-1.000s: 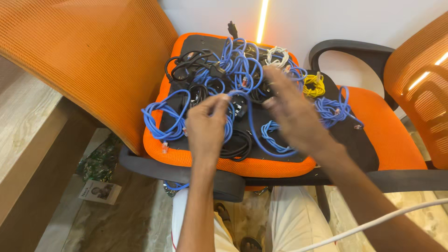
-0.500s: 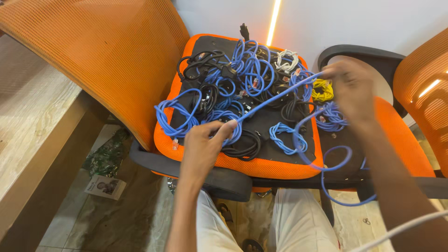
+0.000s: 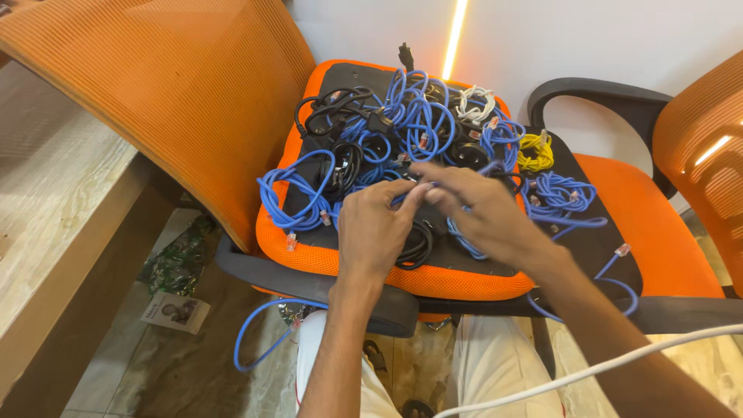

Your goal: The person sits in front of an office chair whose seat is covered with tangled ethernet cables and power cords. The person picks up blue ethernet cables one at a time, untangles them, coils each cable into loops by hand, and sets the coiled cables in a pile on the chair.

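Pinching blue cable (image 3: 424, 188) between both grips: left hand (image 3: 374, 228), right hand (image 3: 480, 210); contact point partly hidden.

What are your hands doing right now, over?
Left hand and right hand meet fingertip to fingertip, pinching a blue cable. Tangled pile of blue and black cables on orange chair seat. Yellow coil beside it.

Single head-worn view, looking steeply down and forward from close above the orange chair seat (image 3: 371, 271) at arm's reach, wall behind, floor tiles (image 3: 147, 364) at lower left; probably tilted slightly, no second view shares it.
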